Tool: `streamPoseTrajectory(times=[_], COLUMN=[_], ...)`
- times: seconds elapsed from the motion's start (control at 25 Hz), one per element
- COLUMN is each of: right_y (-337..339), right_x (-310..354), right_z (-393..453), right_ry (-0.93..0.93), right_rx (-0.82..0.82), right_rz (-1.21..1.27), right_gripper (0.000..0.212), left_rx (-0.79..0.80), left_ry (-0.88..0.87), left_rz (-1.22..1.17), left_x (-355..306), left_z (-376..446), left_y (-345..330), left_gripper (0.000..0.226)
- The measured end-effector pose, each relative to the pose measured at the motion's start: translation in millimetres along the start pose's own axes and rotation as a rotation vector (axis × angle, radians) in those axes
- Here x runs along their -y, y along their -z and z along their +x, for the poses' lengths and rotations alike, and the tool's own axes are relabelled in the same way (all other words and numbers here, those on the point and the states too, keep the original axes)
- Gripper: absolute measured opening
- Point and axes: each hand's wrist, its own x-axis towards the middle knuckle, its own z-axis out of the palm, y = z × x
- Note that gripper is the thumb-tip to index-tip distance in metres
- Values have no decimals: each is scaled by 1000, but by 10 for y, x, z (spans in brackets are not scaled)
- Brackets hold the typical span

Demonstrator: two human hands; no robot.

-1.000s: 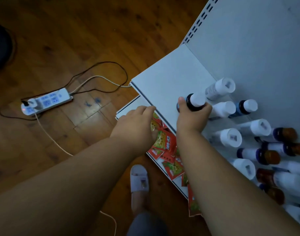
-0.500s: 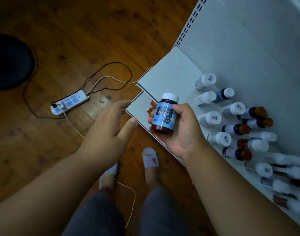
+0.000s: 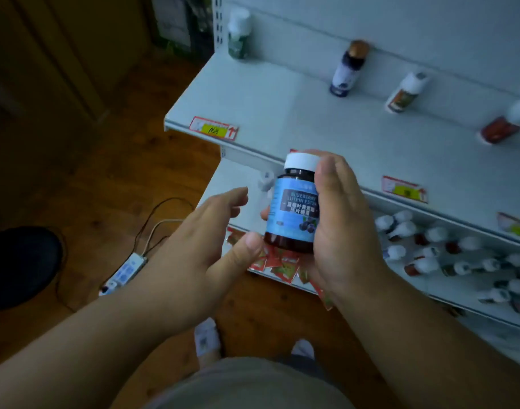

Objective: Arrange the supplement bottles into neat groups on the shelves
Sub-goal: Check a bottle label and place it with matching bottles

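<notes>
My right hand [image 3: 338,219] grips a dark bottle with a blue label and white cap [image 3: 294,205], held upright in front of the shelves. My left hand [image 3: 205,231] hovers just left of it with fingers spread, the thumb near the bottle's base; touching or not, I cannot tell. The upper shelf [image 3: 282,113] carries a green bottle [image 3: 238,36], a dark blue bottle with a brown cap [image 3: 349,69], a white-capped bottle [image 3: 405,93] and a red one [image 3: 504,125]. The lower shelf [image 3: 238,178] holds several crowded bottles [image 3: 424,249] at the right.
Red sachets [image 3: 282,262] lie on the lowest shelf under my hands. Price tags [image 3: 214,129] mark the shelf edges. On the wooden floor at the left are a power strip [image 3: 124,271] with cables and a black round object [image 3: 19,264]. My slippered feet [image 3: 207,339] are below.
My right hand lifted the blue-label bottle off the lower shelf and raised it. My left hand left the sachets and came up beside it. My view tilted up to the upper shelf.
</notes>
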Motion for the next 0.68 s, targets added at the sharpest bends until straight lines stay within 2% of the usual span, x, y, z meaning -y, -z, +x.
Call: streamPoseTrajectory(times=[0.08, 0.16, 0.32, 0.52, 0.68], right_y=[308, 746, 1859, 3100, 3899], right_x=[281, 574, 995, 1438, 1673], right_z=[-144, -304, -623, -910, -934], right_ry=[97, 141, 210, 230, 239], right_rx=[-39, -96, -253, -442, -586], right_rz=[-20, -15, 0, 18, 118], right_gripper=[43, 46, 29, 29, 23], left_rx=[55, 94, 142, 243, 347], left_ry=[-82, -187, -343, -460, -568], left_rz=[17, 38, 12, -23, 3], left_x=[-384, -820, -1681, -2573, -3133], left_z=[97, 246, 551, 883, 1235], left_y=[-130, -396, -1207, -2172, -2776], left_gripper=[86, 88, 88, 79, 82])
